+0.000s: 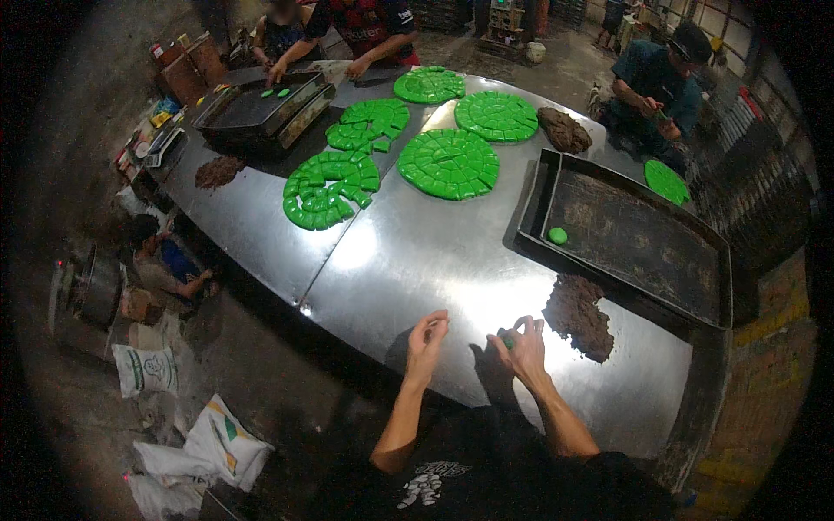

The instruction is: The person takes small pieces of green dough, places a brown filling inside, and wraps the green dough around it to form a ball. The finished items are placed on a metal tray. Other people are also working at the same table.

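My right hand (pixel 525 352) is bent above the metal table, its fingers closed around a small piece of green dough (pixel 508 341) that shows between thumb and fingers. To the left of it my left hand (pixel 426 343) hovers over the table, fingers loosely curled and thumb a little apart, with nothing visible in it. A crumbly mound of brown filling (pixel 579 317) lies just right of my right hand. Beyond it sits a dark rectangular tray (pixel 643 234), with one round green dough ball (pixel 557 235) at its left side.
Several green dough discs (pixel 448 165), cut into small pieces, lie across the table (pixel 382 286). Another tray (pixel 261 113) stands far left, where people work with green pieces. A person (pixel 665 87) works at the far right. More brown filling (pixel 563 130) lies near them; white sacks (pixel 217 443) rest on the floor.
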`<state>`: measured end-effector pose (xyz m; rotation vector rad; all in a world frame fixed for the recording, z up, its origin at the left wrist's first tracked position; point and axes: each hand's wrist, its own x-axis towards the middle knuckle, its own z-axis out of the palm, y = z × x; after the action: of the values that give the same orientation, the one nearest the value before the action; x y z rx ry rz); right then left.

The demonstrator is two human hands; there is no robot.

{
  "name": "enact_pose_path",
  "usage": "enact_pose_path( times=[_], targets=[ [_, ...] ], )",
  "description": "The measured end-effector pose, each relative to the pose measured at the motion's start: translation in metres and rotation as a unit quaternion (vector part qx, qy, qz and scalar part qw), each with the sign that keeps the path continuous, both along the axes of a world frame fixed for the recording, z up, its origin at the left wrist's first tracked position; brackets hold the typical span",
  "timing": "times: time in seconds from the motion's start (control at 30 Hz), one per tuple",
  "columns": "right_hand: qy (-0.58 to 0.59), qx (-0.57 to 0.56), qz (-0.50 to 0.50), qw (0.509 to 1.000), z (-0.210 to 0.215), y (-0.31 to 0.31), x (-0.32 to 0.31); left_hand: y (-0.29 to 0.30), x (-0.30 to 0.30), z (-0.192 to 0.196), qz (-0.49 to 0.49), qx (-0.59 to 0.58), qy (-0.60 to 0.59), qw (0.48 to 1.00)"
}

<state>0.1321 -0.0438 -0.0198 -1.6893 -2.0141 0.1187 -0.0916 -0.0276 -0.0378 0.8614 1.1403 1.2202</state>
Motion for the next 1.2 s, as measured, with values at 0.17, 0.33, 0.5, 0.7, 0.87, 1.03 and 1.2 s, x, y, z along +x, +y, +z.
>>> enact_pose_path(
  times=[0.17,0.33,0.5,0.7,0.87,1.03,1.2],
  targets=[
    [-0.097,-0.044,-0.01,0.994,-0.063,0.042,-0.031,-0.012,-0.041,-0.005,0.068,-0.009,0.02,0.997],
    [-0.073,-0.08,0.0,0.994,-0.045,0.051,-0.042,-0.017,-0.068,-0.016,0.114,-0.034,0.024,0.993],
    [-0.116,-0.058,0.048,0.99,-0.071,0.061,-0.025,0.011,-0.048,0.009,0.043,-0.004,0.034,0.998],
    [0.02,-0.261,0.137,0.955,-0.046,0.029,0.038,0.024,-0.013,0.023,-0.013,0.028,-0.003,1.0],
    [0.141,-0.248,0.082,0.955,0.005,0.012,0.108,0.007,0.011,0.018,-0.04,0.007,-0.026,0.999],
    [0.22,-0.07,-0.111,0.966,0.054,0.06,0.197,-0.006,0.019,0.009,-0.037,-0.019,-0.007,0.999],
    [0.051,0.13,-0.162,0.977,0.021,0.143,0.251,-0.008,0.021,0.014,-0.01,-0.015,-0.009,1.0]
  ],
)
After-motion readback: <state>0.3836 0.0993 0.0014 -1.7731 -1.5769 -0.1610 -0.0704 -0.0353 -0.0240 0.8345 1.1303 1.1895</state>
